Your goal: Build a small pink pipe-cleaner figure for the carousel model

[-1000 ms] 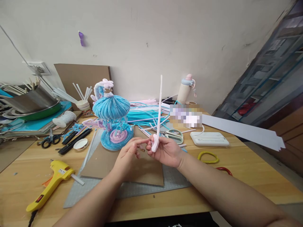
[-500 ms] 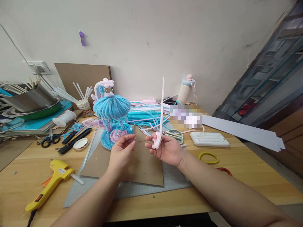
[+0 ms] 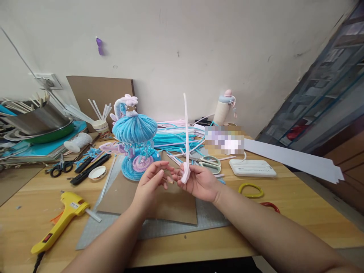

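In my right hand (image 3: pixel 203 182) I grip a pale pink pipe cleaner (image 3: pixel 186 129), its lower end bent into a small bunched loop and its long tail standing upright. My left hand (image 3: pixel 150 182) hovers just left of it, fingers apart and curved, with nothing visible in them. The fingertips of both hands almost meet. Beneath them lies a sheet of brown cardboard (image 3: pixel 170 206) on a grey cutting mat (image 3: pixel 93 231). Behind my left hand stands a blue and pink pipe-cleaner lamp shape (image 3: pixel 134 129) with a domed top and a round coiled base.
A yellow glue gun (image 3: pixel 68 216) lies at left, near black-handled scissors (image 3: pixel 61 167) and a paper cup lid (image 3: pixel 97 173). Blue pipe cleaners (image 3: pixel 176 139) are heaped behind. Pale green scissors (image 3: pixel 210 163), a white power bank (image 3: pixel 251 168) and a bottle (image 3: pixel 223 110) stand or lie right.
My right hand has shifted left with the pink pipe cleaner, closing the gap between my hands. My left fingers have loosened from a pinch and spread.
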`<control>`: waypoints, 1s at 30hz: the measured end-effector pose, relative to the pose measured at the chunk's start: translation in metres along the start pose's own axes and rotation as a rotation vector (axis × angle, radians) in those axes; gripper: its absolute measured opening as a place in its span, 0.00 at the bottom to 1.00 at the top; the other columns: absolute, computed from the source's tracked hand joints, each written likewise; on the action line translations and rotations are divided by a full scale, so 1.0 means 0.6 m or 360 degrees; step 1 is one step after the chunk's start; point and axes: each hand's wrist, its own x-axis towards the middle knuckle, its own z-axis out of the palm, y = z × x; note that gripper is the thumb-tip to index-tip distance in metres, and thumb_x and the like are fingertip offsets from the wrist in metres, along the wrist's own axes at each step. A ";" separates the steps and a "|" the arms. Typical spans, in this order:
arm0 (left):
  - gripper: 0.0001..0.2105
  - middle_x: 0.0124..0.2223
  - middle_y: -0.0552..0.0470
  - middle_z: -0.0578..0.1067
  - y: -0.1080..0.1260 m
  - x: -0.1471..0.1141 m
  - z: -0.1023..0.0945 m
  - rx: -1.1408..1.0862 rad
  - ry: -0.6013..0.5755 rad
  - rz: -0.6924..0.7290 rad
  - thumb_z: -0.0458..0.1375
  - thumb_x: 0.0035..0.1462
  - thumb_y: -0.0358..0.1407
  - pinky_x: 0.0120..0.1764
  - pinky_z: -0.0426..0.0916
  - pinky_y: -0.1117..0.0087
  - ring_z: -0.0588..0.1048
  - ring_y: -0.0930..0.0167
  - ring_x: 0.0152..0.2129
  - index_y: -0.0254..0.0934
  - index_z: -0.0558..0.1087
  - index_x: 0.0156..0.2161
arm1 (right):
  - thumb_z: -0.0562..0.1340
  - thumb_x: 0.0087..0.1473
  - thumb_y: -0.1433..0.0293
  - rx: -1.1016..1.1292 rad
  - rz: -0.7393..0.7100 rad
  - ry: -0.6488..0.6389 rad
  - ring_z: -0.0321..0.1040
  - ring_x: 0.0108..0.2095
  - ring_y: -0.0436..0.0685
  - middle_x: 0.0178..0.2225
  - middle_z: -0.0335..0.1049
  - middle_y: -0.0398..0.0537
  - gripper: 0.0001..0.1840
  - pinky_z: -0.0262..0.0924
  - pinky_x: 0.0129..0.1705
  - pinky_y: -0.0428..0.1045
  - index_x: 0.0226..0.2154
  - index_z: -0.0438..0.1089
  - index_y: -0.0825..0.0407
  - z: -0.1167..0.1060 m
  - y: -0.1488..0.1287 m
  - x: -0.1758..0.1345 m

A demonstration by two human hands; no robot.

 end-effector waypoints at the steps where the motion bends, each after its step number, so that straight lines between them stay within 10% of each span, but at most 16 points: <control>1: 0.12 0.40 0.46 0.74 -0.001 -0.002 0.000 0.0120 0.0001 0.0068 0.55 0.55 0.38 0.26 0.63 0.72 0.72 0.72 0.25 0.37 0.70 0.44 | 0.47 0.60 0.73 0.0004 0.0004 0.0004 0.73 0.36 0.53 0.36 0.73 0.55 0.13 0.67 0.37 0.46 0.36 0.65 0.60 -0.001 0.000 0.000; 7: 0.13 0.40 0.47 0.74 -0.004 -0.007 0.001 0.0432 -0.0049 0.0322 0.52 0.58 0.40 0.27 0.61 0.71 0.71 0.73 0.24 0.37 0.70 0.46 | 0.49 0.59 0.73 -0.0021 -0.0065 -0.0070 0.71 0.32 0.50 0.33 0.71 0.50 0.12 0.66 0.37 0.46 0.31 0.65 0.58 -0.005 -0.004 -0.001; 18: 0.11 0.23 0.57 0.66 -0.006 -0.005 0.000 0.0421 0.0231 0.0113 0.56 0.55 0.42 0.24 0.57 0.74 0.63 0.76 0.19 0.37 0.71 0.37 | 0.52 0.57 0.73 -0.0046 -0.0143 -0.0118 0.70 0.31 0.48 0.33 0.71 0.50 0.08 0.66 0.37 0.45 0.31 0.65 0.57 -0.008 -0.013 -0.002; 30: 0.09 0.42 0.48 0.72 -0.016 0.002 -0.006 0.0954 0.0237 0.0289 0.58 0.51 0.34 0.36 0.62 0.70 0.70 0.66 0.39 0.38 0.72 0.40 | 0.50 0.59 0.67 -0.0253 0.0074 -0.0287 0.73 0.34 0.51 0.52 0.64 0.55 0.08 0.65 0.36 0.48 0.33 0.60 0.54 0.003 -0.004 -0.009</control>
